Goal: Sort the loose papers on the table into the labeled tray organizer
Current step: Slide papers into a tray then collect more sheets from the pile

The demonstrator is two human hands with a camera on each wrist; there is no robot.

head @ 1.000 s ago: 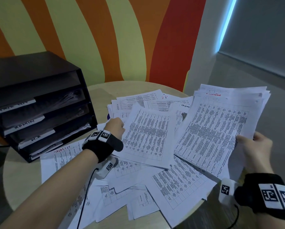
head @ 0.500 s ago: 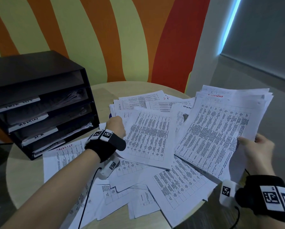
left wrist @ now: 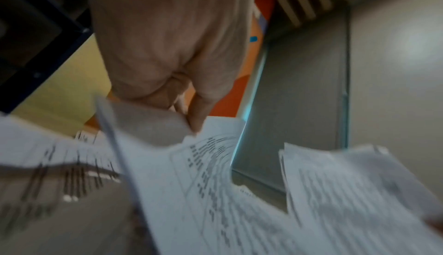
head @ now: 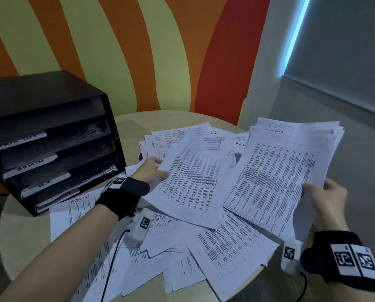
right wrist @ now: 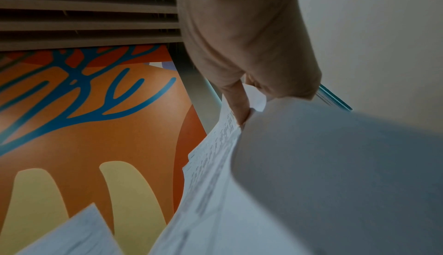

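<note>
Loose printed papers (head: 225, 249) lie scattered over the round table (head: 21, 232). My left hand (head: 151, 171) pinches the left edge of one printed sheet (head: 195, 179) and lifts it off the pile; the left wrist view shows the thumb on that sheet (left wrist: 206, 173). My right hand (head: 326, 199) grips a stack of papers (head: 278, 171) by its lower right edge, held above the table's right side; the right wrist view shows the stack (right wrist: 311, 164) between thumb and fingers. The black tray organizer (head: 51, 136) with white labels stands at the table's left.
The organizer's lower trays hold some papers (head: 90, 177). A sheet headed in red writing (head: 73, 210) lies just in front of the organizer. A striped orange, green and red wall (head: 138, 51) rises behind the table; a grey wall (head: 345, 51) stands to the right.
My left hand has lifted the single sheet higher off the pile and tilted it toward the stack. The right hand keeps the stack in nearly the same place.
</note>
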